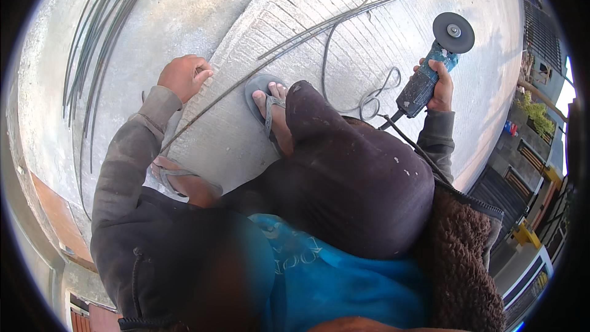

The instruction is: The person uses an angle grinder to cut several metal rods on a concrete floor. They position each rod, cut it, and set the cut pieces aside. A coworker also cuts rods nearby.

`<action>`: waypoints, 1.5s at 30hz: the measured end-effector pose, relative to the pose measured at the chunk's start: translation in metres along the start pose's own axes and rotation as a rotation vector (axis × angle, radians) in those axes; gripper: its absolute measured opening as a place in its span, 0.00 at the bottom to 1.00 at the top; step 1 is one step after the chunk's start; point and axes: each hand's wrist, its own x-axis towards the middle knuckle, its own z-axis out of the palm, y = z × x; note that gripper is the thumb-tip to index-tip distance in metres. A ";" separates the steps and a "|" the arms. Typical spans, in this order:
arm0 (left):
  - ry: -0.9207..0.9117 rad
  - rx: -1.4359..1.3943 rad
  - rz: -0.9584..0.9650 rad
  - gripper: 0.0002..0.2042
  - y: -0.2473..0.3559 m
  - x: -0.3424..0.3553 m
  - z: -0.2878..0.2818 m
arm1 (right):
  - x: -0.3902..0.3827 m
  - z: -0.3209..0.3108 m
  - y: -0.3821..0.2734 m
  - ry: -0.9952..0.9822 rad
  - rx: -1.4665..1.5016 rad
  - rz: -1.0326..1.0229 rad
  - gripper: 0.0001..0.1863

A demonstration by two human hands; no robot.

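My right hand (441, 85) is wrapped round the body of a blue and black angle grinder (420, 89). Its dark cutting disc (453, 33) points away from me, raised above the concrete. My left hand (185, 77) is over the ground on the left, fingers curled in with the thumb against them; whether something small is between them is hidden. Just right of that hand, thin steel rods (307, 32) lie slantwise across the ground, running past my sandalled foot (270, 104). My other sandalled foot (184, 179) is beside their near end.
A bundle of long thin steel rods (104, 43) lies at the far left. The grinder's black cable (370, 101) loops on the grooved concrete (301, 0) by my knee (301, 101). Buildings with a gate (501, 190) and plants (536, 114) line the right edge.
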 end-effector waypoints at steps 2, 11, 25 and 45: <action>-0.054 -0.026 -0.008 0.08 0.004 -0.024 -0.012 | -0.015 0.027 -0.023 -0.041 -0.089 -0.089 0.19; -0.178 0.080 0.162 0.11 0.016 0.004 -0.009 | -0.106 0.137 -0.063 -0.107 -0.450 -0.300 0.20; -0.126 -0.110 -0.040 0.14 0.025 -0.004 0.049 | -0.135 0.223 0.009 -0.138 -0.971 -0.143 0.30; 0.204 0.028 -0.109 0.07 0.032 -0.017 0.088 | -0.110 0.216 0.081 -0.286 -1.233 -0.159 0.39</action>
